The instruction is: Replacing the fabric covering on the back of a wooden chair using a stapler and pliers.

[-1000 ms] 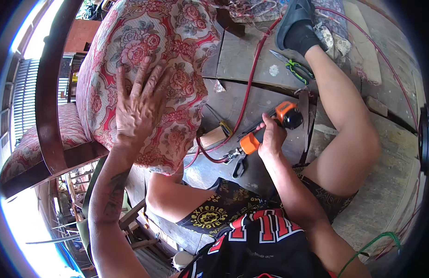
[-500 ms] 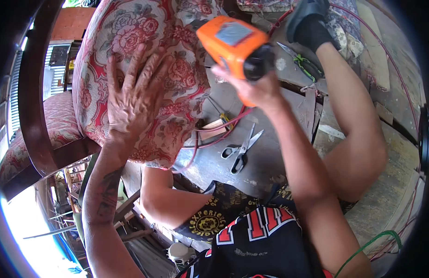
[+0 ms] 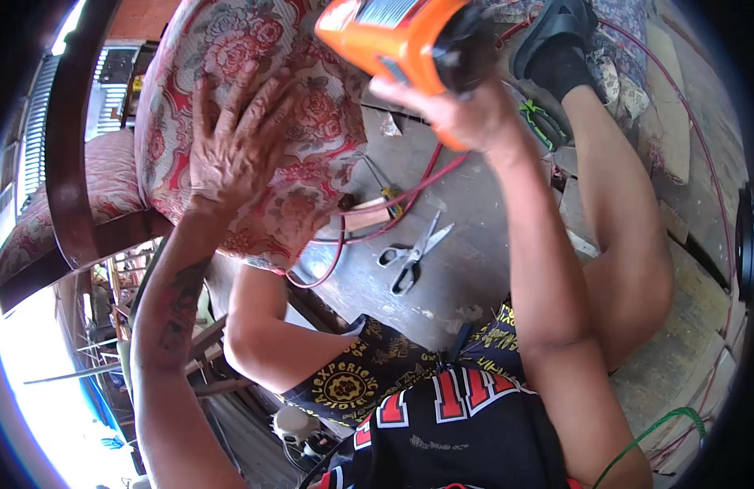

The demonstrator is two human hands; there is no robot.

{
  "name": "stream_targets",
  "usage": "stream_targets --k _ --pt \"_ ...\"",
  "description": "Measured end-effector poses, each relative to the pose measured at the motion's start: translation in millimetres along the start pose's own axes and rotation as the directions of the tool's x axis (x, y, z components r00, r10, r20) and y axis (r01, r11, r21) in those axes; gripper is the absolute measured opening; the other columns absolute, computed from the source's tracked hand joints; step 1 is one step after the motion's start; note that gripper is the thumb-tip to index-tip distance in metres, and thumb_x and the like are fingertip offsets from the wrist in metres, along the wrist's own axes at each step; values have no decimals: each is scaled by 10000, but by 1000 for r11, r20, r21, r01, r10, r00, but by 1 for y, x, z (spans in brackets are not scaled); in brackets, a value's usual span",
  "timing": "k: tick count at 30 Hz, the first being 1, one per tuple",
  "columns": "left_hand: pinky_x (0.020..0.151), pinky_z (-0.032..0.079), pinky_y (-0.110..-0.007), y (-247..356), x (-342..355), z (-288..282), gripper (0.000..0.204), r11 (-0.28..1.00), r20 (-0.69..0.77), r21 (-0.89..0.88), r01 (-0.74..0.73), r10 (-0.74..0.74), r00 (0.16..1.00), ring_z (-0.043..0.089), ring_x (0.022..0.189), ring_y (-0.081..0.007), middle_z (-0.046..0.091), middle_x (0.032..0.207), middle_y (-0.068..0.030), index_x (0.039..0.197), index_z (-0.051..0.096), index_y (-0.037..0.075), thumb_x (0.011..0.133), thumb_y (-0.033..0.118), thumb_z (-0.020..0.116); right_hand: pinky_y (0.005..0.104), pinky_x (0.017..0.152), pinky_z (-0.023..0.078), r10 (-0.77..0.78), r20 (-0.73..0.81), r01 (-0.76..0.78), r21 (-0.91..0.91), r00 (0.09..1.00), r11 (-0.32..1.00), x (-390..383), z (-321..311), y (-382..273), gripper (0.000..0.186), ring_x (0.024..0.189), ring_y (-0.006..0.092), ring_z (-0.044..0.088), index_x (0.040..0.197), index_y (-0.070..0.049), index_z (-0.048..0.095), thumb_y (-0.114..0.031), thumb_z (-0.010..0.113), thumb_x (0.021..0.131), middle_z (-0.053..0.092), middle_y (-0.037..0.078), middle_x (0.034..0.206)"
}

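My left hand (image 3: 234,138) lies flat, fingers spread, on a floral red and cream cushion (image 3: 312,106) that is part of a dark wooden chair (image 3: 67,155). Close to the camera, my right hand (image 3: 466,106) grips an orange and black power tool (image 3: 401,37) above the cushion's right edge. A red hose (image 3: 409,191) trails from the tool down to the floor. Both my bare legs are stretched out below, one foot in a dark sandal (image 3: 556,37).
Scissors (image 3: 413,253) lie on the worn wooden floor (image 3: 474,269) by a small wood block (image 3: 369,218). Green-handled pliers (image 3: 540,122) rest near my foot. A green cord (image 3: 654,432) curls at lower right. A second floral seat (image 3: 35,228) shows at left.
My right hand has lifted the orange tool from the floor up to the cushion, close to the camera. My left hand has stayed flat on the cushion.
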State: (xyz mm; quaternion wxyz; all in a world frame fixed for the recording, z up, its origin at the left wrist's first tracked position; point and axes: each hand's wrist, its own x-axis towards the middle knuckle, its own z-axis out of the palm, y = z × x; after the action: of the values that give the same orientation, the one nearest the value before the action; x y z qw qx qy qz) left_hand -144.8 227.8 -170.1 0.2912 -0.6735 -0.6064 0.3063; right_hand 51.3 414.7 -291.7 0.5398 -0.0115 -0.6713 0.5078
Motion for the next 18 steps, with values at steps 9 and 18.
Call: stream_targets --k 9,18 --pt "1189 182 -668 1 0 -1 611 1000 -2 -2 19 -19 1000 220 1543 -216 334 1630 58 1512 474 290 918 287 617 362 886 516 317 234 -287 -153 919 946 -13 -48 -19 504 1003 249 698 1203 -118 687 -135 810 715 711 123 1029" --pt "1185 175 -678 1 -1 4 636 999 16 6 39 -39 999 223 1541 -218 321 1637 67 1518 461 317 907 337 637 398 821 528 -51 262 113 -229 964 967 -16 3 61 148 862 273 726 911 -149 709 -203 747 779 756 65 868"
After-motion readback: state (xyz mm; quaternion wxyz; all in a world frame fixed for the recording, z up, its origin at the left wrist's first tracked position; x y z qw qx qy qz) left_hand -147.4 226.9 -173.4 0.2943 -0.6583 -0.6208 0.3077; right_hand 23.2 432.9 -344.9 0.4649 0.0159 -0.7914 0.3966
